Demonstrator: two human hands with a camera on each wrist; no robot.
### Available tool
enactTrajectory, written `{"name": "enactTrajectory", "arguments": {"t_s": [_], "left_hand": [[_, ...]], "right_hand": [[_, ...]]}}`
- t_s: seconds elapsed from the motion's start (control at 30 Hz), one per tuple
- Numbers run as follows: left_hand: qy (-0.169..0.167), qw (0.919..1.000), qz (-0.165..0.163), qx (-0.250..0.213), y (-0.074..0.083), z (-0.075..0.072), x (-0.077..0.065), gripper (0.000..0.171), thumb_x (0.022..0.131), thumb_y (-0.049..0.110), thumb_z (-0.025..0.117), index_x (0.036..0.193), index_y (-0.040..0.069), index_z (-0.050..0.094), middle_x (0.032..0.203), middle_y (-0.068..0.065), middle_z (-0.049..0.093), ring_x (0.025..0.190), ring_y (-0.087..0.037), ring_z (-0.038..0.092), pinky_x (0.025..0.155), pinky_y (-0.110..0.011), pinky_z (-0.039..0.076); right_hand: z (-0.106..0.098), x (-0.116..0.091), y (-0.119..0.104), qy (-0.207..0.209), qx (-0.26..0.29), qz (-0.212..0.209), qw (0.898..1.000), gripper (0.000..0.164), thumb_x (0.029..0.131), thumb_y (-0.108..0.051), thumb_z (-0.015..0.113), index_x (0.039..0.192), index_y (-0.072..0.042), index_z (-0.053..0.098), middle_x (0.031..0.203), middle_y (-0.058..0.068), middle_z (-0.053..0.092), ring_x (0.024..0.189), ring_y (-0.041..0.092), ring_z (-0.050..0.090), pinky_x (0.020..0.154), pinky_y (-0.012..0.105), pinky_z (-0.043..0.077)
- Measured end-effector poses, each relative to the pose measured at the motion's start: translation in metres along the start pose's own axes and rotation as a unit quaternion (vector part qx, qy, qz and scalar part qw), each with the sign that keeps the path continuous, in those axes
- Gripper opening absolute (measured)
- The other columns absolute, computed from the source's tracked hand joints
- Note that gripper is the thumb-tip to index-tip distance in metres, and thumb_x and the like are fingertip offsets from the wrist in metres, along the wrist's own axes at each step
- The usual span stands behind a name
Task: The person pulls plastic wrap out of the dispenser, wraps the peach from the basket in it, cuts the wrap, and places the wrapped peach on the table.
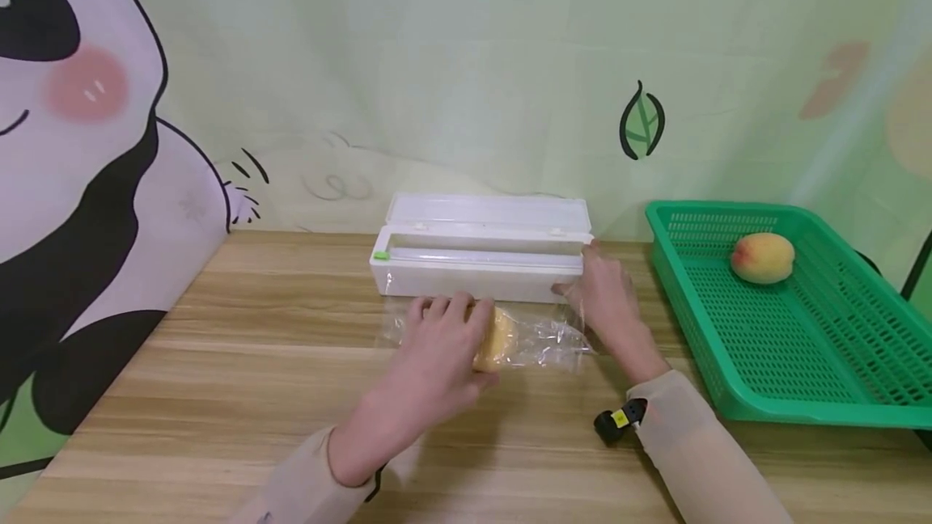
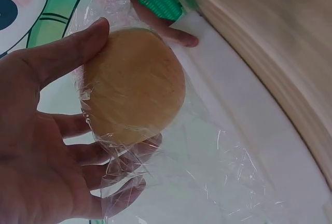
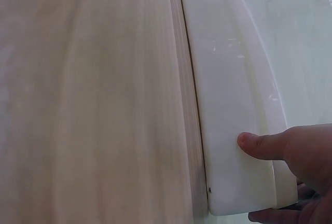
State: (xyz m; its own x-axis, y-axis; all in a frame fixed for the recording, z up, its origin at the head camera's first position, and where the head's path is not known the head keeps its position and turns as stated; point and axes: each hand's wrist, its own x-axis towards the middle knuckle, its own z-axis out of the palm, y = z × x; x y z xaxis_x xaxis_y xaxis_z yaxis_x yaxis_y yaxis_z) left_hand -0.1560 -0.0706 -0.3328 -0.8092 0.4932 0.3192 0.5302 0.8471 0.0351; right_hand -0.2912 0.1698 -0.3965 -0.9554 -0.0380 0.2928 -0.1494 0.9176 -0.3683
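A peach (image 2: 136,86) wrapped in clear cling film (image 1: 553,340) is in my left hand (image 1: 440,358), whose thumb and fingers curl round it just in front of the dispenser. From the peach the film stretches back to a white cling film dispenser (image 1: 473,283), its lid (image 1: 488,213) raised and a roll (image 1: 480,257) lying inside. My right hand (image 1: 607,293) grips the dispenser's right end, the thumb (image 3: 259,145) on its front wall and the fingers round the end. Part of the peach is hidden behind the left hand in the head view.
A green plastic basket (image 1: 746,409) stands on the right of the wooden table (image 1: 218,395), with another peach (image 1: 762,258) in it. A green slide cutter (image 1: 381,255) sits at the dispenser's left end. Behind the table hangs a printed cloth (image 1: 466,103) with a panda.
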Motion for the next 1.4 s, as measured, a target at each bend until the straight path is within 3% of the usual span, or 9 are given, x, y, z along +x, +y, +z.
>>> {"name": "enactTrajectory", "arguments": {"t_s": [0.23, 0.47, 0.7, 0.97, 1.17, 1.3, 1.4], "left_hand": [[-0.031, 0.9994, -0.005, -0.012, -0.004, 0.014, 0.004, 0.075, 0.068, 0.041, 0.088, 0.127, 0.01, 0.054, 0.113, -0.005, 0.057, 0.108, -0.026, 0.055, 0.096, -0.049, 0.031], [-0.066, 0.9973, -0.023, -0.021, -0.011, 0.032, 0.013, 0.084, 0.066, 0.045, 0.089, 0.131, 0.008, 0.051, 0.121, -0.004, 0.058, 0.114, -0.024, 0.055, 0.094, -0.047, 0.031], [-0.086, 0.9947, -0.04, -0.04, -0.017, 0.043, 0.022, 0.086, 0.061, 0.044, 0.092, 0.127, 0.009, 0.049, 0.121, -0.004, 0.06, 0.112, -0.025, 0.058, 0.094, -0.048, 0.034], [-0.098, 0.9926, -0.034, -0.064, -0.024, 0.046, 0.034, 0.082, 0.062, 0.04, 0.092, 0.128, 0.01, 0.053, 0.122, -0.005, 0.06, 0.112, -0.027, 0.059, 0.107, -0.055, 0.022], [-0.084, 0.9941, -0.053, -0.043, -0.03, 0.049, 0.038, 0.073, 0.063, 0.045, 0.09, 0.12, 0.011, 0.061, 0.13, -0.007, 0.05, 0.123, -0.029, 0.045, 0.105, -0.051, 0.027], [-0.088, 0.9944, -0.051, -0.026, -0.031, 0.049, 0.038, 0.074, 0.068, 0.046, 0.088, 0.126, 0.01, 0.061, 0.126, -0.007, 0.049, 0.121, -0.029, 0.045, 0.104, -0.051, 0.027], [-0.097, 0.9933, -0.047, -0.042, -0.031, 0.047, 0.037, 0.081, 0.072, 0.047, 0.085, 0.137, 0.009, 0.054, 0.128, -0.008, 0.05, 0.122, -0.031, 0.046, 0.104, -0.053, 0.025]], "right_hand": [[-0.001, 0.001, 0.0, -0.006, -0.013, -0.002, 1.0, 0.077, 0.078, -0.033, 0.084, 0.131, 0.011, 0.05, 0.109, 0.031, 0.06, 0.087, 0.044, 0.065, 0.068, 0.047, 0.051], [-0.002, 0.001, 0.002, -0.007, -0.012, -0.005, 1.0, 0.078, 0.078, -0.034, 0.084, 0.132, 0.011, 0.049, 0.112, 0.031, 0.059, 0.089, 0.045, 0.064, 0.069, 0.048, 0.05], [-0.001, 0.002, 0.003, -0.01, -0.006, -0.011, 1.0, 0.082, 0.079, -0.033, 0.084, 0.136, 0.012, 0.046, 0.127, 0.033, 0.051, 0.096, 0.046, 0.062, 0.076, 0.049, 0.05], [-0.003, 0.002, 0.003, -0.034, -0.008, -0.009, 0.999, 0.087, 0.082, -0.033, 0.081, 0.142, 0.013, 0.038, 0.143, 0.032, 0.034, 0.098, 0.05, 0.06, 0.08, 0.049, 0.049], [-0.007, 0.002, 0.004, -0.052, -0.004, -0.041, 0.998, 0.078, 0.082, -0.013, 0.079, 0.141, 0.015, 0.036, 0.147, 0.032, 0.028, 0.116, 0.052, 0.05, 0.094, 0.05, 0.042], [-0.018, 0.002, 0.006, -0.109, 0.015, -0.065, 0.992, 0.074, 0.081, 0.007, 0.064, 0.145, 0.018, 0.027, 0.15, 0.033, 0.02, 0.134, 0.046, 0.032, 0.107, 0.045, 0.028], [-0.032, -0.001, 0.006, -0.149, 0.025, -0.066, 0.986, 0.076, 0.078, 0.016, 0.051, 0.147, 0.018, 0.019, 0.152, 0.032, 0.013, 0.142, 0.043, 0.017, 0.112, 0.044, 0.015]]}}
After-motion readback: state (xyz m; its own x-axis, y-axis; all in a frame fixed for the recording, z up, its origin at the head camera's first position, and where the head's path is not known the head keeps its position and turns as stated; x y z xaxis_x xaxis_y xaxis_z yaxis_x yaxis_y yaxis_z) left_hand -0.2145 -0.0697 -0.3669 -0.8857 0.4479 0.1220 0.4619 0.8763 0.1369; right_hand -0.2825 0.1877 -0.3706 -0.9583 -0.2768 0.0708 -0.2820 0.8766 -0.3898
